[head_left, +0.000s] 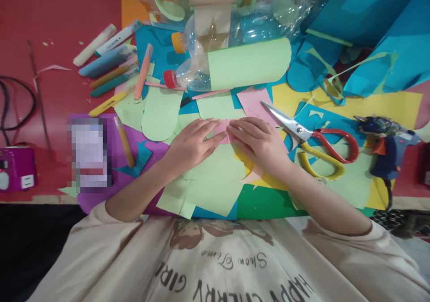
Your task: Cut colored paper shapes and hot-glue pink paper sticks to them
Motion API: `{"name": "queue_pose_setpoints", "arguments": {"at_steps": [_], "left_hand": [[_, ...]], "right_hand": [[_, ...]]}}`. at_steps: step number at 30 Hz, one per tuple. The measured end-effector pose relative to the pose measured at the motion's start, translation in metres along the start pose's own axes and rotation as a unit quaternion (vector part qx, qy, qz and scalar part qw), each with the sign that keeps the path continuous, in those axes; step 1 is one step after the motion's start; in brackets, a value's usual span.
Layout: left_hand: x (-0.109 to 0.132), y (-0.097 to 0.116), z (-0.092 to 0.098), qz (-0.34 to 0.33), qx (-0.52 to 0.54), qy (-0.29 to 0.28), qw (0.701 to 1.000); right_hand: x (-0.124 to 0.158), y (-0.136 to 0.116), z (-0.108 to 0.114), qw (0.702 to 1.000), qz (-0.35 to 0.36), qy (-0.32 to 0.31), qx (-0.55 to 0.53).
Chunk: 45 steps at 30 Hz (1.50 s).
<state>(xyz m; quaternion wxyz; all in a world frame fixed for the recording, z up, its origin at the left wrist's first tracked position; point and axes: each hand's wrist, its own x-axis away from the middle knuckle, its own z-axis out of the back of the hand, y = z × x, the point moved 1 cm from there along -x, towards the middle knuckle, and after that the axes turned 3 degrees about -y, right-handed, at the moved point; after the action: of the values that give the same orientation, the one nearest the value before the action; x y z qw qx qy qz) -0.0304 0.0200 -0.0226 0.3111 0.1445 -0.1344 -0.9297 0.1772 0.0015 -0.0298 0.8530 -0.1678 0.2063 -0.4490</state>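
Note:
A small pink piece of paper (220, 126) lies between my two hands at the middle of the table. My left hand (192, 144) holds its left side, with the thumb and fingers closing on it. From the other side, my right hand (258, 140) has its fingertips on the right end of the same paper. Under and around both hands are light green paper sheets (215, 176). Another pink sheet (252, 99) sits just beyond my right hand. To the right of that hand rest open scissors (302, 134) with one red and one yellow handle.
Beyond my hands lie clear plastic bottles, one with a red cap (170, 79) and green paper (250, 64) around it. Several markers (107, 62) are at the left, near a blurred phone (89, 154). A blue glue gun (389, 154) rests at the far right.

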Motion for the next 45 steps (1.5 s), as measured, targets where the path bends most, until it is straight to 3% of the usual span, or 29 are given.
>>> {"name": "queue_pose_setpoints", "arguments": {"at_steps": [45], "left_hand": [[-0.003, 0.012, 0.001, -0.034, -0.074, 0.001, 0.997]], "right_hand": [[0.000, -0.005, 0.002, 0.995, 0.016, -0.011, 0.094]]}}
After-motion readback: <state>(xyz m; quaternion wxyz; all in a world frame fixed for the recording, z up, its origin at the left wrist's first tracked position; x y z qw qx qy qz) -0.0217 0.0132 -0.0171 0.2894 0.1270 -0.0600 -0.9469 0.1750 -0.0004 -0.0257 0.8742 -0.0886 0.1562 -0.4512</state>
